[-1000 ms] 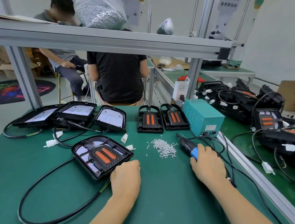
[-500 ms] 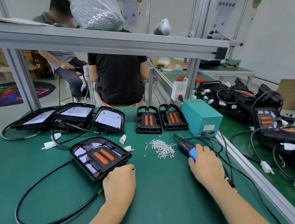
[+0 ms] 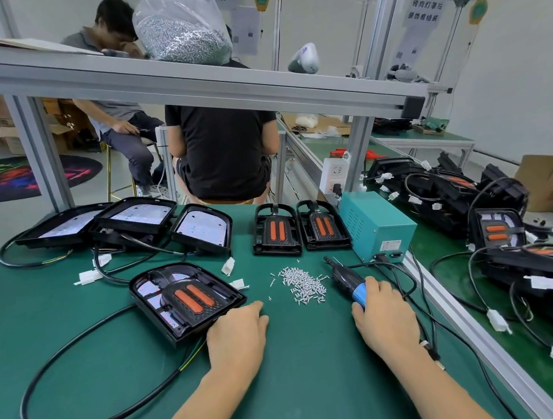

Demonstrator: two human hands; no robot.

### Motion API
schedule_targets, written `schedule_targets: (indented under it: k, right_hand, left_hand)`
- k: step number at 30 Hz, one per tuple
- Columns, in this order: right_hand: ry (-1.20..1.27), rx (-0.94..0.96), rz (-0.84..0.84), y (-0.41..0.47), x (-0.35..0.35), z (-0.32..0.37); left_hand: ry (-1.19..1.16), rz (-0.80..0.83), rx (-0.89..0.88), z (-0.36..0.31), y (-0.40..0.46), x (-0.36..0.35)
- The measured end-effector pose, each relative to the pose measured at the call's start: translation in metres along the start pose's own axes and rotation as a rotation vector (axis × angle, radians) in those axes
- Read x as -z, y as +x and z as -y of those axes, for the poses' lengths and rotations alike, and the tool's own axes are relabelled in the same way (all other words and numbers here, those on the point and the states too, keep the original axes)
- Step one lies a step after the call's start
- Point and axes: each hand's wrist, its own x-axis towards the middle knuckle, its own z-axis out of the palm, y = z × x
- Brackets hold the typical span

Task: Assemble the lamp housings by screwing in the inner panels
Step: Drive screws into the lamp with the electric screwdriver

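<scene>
A black lamp housing [image 3: 162, 308] with an orange-striped inner panel [image 3: 194, 299] seated in it lies on the green table [image 3: 296, 362]. My left hand [image 3: 238, 337] rests beside its near right corner, fingers curled; whether it holds a screw is hidden. A small heap of silver screws [image 3: 302, 284] lies between my hands. My right hand [image 3: 385, 317] grips the blue-banded electric screwdriver [image 3: 346, 278], which lies low over the table with its bit pointing away. Two loose inner panels [image 3: 275, 230] [image 3: 323, 226] sit behind the screws.
Three housings [image 3: 63, 225] [image 3: 134, 217] [image 3: 201, 230] with white backs line the far left. A teal power box [image 3: 378, 223] stands at right, cords trailing. Finished housings [image 3: 498, 229] pile on the right bench. A shelf rail [image 3: 185, 85] carries a screw bag [image 3: 179, 31]. Two people sit beyond.
My left hand has slid along the housing's near edge toward its right corner. My right hand stays on the screwdriver.
</scene>
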Motion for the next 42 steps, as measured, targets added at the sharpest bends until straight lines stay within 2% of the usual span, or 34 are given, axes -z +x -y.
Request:
schedule_targets:
  k: [6,13,23,26,32,34,37,39,42]
  right_hand:
    - [-0.003,0.009,-0.002,0.0,-0.001,-0.001]
    - [-0.005,0.01,-0.01,0.0,-0.003,-0.002]
    - [-0.002,0.01,0.001,0.002,-0.001,-0.001]
    - [0.033,-0.021,0.056,0.005,0.002,-0.003]
    - [0.147,-0.119,0.29,0.027,0.019,-0.01]
    - [0.371,-0.16,0.294,0.032,0.023,-0.014]
    - [1.099,-0.392,0.34,0.037,0.045,-0.016]
    - [1.478,-0.494,0.383,0.036,0.064,-0.012]
    - [1.926,-0.48,0.454,0.03,0.093,0.003]
  left_hand:
    - [0.111,0.0,0.056,-0.007,0.007,-0.005]
    - [0.054,-0.074,0.035,0.008,-0.007,-0.01]
    - [-0.039,-0.099,0.009,0.004,-0.001,-0.009]
    - [-0.073,-0.103,-0.003,0.004,0.0,-0.007]
    - [-0.052,-0.068,-0.072,0.0,-0.002,-0.007]
    - [-0.153,-0.079,-0.124,0.001,-0.008,-0.005]
    - [-0.479,-0.11,-0.191,-0.002,-0.014,0.005]
    - [-0.765,-0.05,-0.114,-0.006,-0.012,0.018]
    - [-1.216,0.065,0.053,-0.01,-0.009,0.036]
